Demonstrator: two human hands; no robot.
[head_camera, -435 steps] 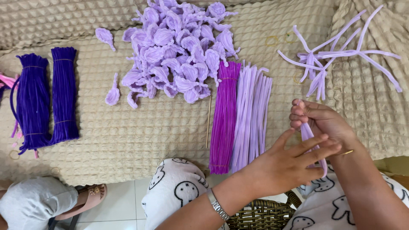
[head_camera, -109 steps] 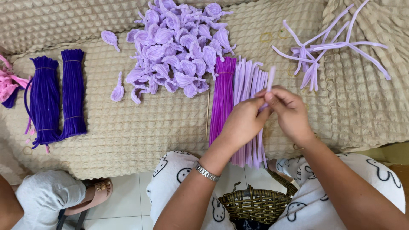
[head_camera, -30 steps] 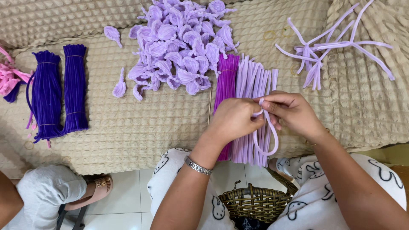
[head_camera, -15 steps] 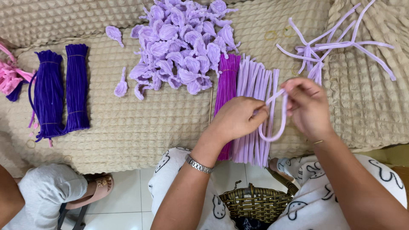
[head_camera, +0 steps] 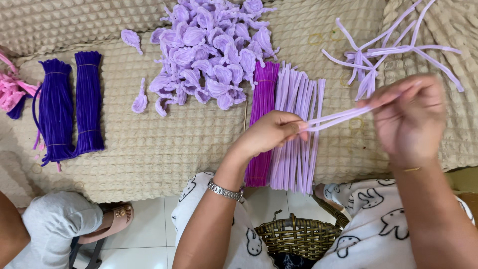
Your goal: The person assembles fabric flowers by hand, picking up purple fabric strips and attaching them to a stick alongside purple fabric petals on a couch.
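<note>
A folded lilac pipe cleaner (head_camera: 338, 117) is stretched between my two hands. My left hand (head_camera: 271, 133) pinches its near end above the row of straight lilac pipe cleaners (head_camera: 298, 134). My right hand (head_camera: 408, 117), blurred, pulls the other end up and to the right. A bundle of magenta pipe cleaners (head_camera: 261, 119) lies just left of the lilac row.
A heap of lilac petal shapes (head_camera: 211, 50) lies at the back centre of the beige textured cover (head_camera: 169, 144). Bent lilac stems (head_camera: 388, 50) lie back right. Two dark purple bundles (head_camera: 72, 104) and pink pieces (head_camera: 12, 89) lie left. A wicker basket (head_camera: 298, 239) sits by my knees. Another person's knee and sandalled foot (head_camera: 112, 219) are lower left.
My right hand has pulled away to the right, and the looped lilac pipe cleaner is now stretched out straight between both hands. My left hand stays over the lilac row.
</note>
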